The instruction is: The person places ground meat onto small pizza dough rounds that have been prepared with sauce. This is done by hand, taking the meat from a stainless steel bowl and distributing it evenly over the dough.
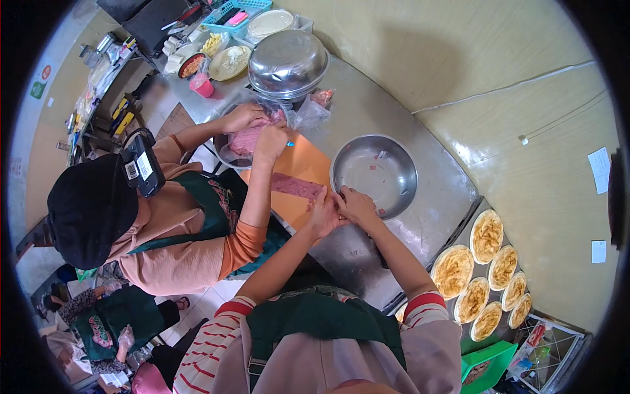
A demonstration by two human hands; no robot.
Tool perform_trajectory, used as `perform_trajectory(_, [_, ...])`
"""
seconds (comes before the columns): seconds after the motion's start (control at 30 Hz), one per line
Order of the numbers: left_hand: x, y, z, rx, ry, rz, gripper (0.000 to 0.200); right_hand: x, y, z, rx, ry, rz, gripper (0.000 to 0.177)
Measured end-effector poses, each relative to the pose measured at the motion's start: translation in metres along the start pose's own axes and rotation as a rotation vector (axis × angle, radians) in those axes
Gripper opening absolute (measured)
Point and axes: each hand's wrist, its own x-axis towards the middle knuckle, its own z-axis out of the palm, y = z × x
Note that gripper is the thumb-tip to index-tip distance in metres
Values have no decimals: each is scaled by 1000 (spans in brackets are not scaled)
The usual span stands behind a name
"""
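Observation:
My left hand [323,215] is at the right end of an orange cutting board [305,156], its fingers close together beside a flat strip of pink ground meat [295,186]. My right hand [357,206] meets it there, fingers bent, near the rim of a wide steel bowl [411,157]. Anything pinched between my fingers is too small to make out. Only a few small pink scraps lie in that bowl. Small crumbs of meat are on the board near my left hand.
Left of me, a co-worker's hands [268,134] work over pink meat [244,140] in a plastic-lined bowl. An upturned steel bowl [289,62] and food plates stand at the back. Browned flat rounds [453,270] lie at right, above a green crate [489,368]. Another person is lower left.

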Motion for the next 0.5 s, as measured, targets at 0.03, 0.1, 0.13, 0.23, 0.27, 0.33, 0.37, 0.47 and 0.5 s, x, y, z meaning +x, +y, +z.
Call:
perform_trajectory(0.03, [-1, 0, 1, 1, -1, 1, 80, 1, 0, -1, 23, -4, -8, 42])
perform_trajectory(0.1, [-3, -1, 1, 52, 79, -23, 76, 2, 1, 0, 88, 15, -2, 40])
perform_trajectory(0.13, [-3, 0, -1, 52, 79, -20, 76, 4, 2, 1, 153, 30, 4, 38])
perform_trajectory(0.23, [-4, 1, -3, 97, 44, -82, 78, 13, 14, 13, 358, 112, 48, 32])
perform_trajectory(0.27, [-4, 0, -1, 105, 52, -92, 76, 19, 22, 21, 359, 111, 45, 32])
perform_trajectory(0.33, [-4, -2, 1, 116, 64, -99, 75, 31, 38, 39, 848, 17, 276, 33])
perform_trajectory(0.37, [-4, -4, 3, 159, 110, -107, 74, 35, 40, 42, 1233, -25, 413, 30])
perform_trajectory(0.47, [-8, -9, 1, 247, 226, -110, 70, 45, 42, 30, 1624, -279, 703, 26])
perform_trajectory(0.5, [-9, -11, 0, 290, 293, -106, 67, 48, 47, 29, 1626, -281, 700, 26])
